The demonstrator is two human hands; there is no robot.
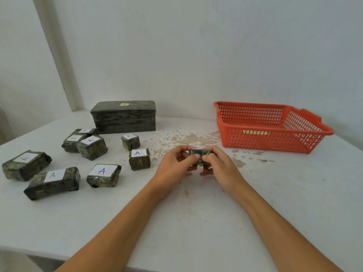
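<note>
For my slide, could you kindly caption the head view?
Left hand and right hand hold a dark block near a basket.

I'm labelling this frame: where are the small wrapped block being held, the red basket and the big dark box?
small wrapped block (200, 152): head view, its visible top face.
red basket (265, 141): head view, its front wall.
big dark box (123, 119): head view, its front face.

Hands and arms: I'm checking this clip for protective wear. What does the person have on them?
Nothing is worn. The left hand and right hand are bare, without gloves, and no rings show. The left forearm and right forearm are uncovered to the picture's edge: no sleeves, watch or wristbands in view.
</note>
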